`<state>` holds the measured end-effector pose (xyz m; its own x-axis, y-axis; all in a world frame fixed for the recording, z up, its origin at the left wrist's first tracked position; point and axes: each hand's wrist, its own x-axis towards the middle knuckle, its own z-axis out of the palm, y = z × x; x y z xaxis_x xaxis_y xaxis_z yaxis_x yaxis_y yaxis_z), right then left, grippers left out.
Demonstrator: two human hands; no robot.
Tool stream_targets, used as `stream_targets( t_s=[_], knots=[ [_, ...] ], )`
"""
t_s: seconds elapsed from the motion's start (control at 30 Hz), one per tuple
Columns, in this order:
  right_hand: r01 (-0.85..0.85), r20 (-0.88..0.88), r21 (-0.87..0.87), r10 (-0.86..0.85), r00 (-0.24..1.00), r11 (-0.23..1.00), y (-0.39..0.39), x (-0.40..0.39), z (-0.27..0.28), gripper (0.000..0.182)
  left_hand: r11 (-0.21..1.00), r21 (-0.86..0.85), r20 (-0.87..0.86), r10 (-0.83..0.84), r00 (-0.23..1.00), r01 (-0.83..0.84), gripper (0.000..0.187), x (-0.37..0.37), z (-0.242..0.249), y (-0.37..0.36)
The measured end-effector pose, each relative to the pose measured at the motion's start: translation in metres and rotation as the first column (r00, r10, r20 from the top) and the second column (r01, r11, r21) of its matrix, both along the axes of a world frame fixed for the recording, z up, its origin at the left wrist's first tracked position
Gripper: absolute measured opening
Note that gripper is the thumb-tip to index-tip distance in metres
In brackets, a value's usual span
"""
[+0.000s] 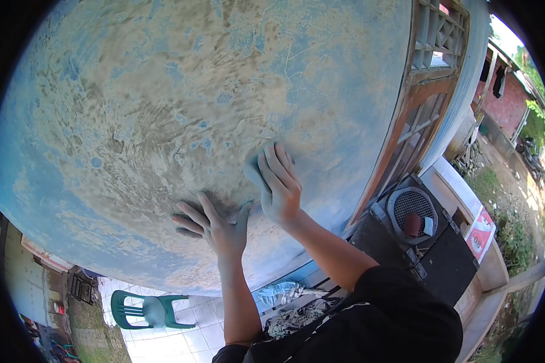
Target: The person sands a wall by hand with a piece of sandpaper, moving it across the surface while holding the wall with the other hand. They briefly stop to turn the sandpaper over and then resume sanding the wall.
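A blue wall [345, 78] with worn, grey-brown smeared patches fills most of the view. My left hand [215, 227] lies against it with fingers and thumb spread, holding nothing. Higher and to the right, my right hand [278, 184] presses on the wall with its fingers close together and bent. Whatever may be beneath those fingers is hidden. Greyish dust coats both hands.
A wood-framed window [399, 130] stands at the right. Below it, a black speaker box [445, 260] carries a dark red piece [412, 224] and a small pale piece [429, 226] on its round grille. A green plastic chair [129, 310] is on white tiles at the lower left.
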<state>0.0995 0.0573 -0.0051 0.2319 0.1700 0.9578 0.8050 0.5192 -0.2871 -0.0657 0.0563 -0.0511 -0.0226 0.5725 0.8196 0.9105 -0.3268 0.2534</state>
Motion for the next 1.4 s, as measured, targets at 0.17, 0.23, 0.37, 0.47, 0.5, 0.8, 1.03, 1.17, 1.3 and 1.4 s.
stream_targets(
  t_s=[0.17,0.23,0.37,0.47,0.5,0.8,1.03,1.17,1.3,1.4],
  knots=[
    [-0.024,0.086,0.009,0.023,0.996,1.000,-0.002,0.009,0.007,0.035,1.000,-0.017,0.012,-0.005,1.000,0.005,0.122,0.001,0.001,-0.002],
    [-0.019,0.123,-0.026,0.022,0.992,0.999,-0.005,0.017,-0.040,0.035,1.000,-0.012,0.011,-0.011,1.000,0.011,0.122,0.002,0.003,-0.002],
    [0.012,0.069,0.009,-0.013,0.998,1.000,0.006,0.006,-0.064,0.035,1.000,-0.018,0.023,-0.020,1.000,0.020,0.121,0.001,0.003,-0.002],
    [0.001,0.012,0.062,-0.002,1.000,0.998,0.005,-0.015,0.011,0.035,0.999,-0.038,0.003,0.001,1.000,-0.001,0.125,0.003,0.005,-0.004],
    [-0.020,0.020,0.064,0.019,1.000,0.998,0.004,-0.017,0.026,0.036,0.999,-0.041,0.003,0.020,1.000,-0.020,0.129,0.003,0.006,-0.005],
    [0.032,0.094,-0.037,-0.028,0.995,0.999,-0.007,0.014,-0.079,0.036,1.000,-0.024,0.015,-0.017,1.000,0.018,0.121,0.001,0.002,-0.002],
    [0.022,-0.041,-0.007,-0.023,0.999,1.000,-0.004,-0.007,0.005,0.034,0.999,-0.039,0.016,-0.005,1.000,0.006,0.120,0.001,0.003,-0.005],
    [0.032,0.088,-0.100,-0.023,0.996,0.995,-0.014,0.022,-0.064,0.032,0.999,-0.044,0.005,0.003,1.000,-0.003,0.120,0.002,0.005,-0.006],
    [0.003,-0.090,-0.028,-0.006,0.996,1.000,-0.010,-0.011,-0.037,0.029,0.998,-0.058,0.018,-0.004,1.000,0.005,0.121,0.001,0.003,-0.005],
    [-0.036,-0.034,-0.029,0.035,0.999,0.999,-0.010,-0.012,-0.027,0.027,0.997,-0.070,0.063,-0.025,0.998,0.029,0.124,0.005,0.001,-0.005]
  ],
)
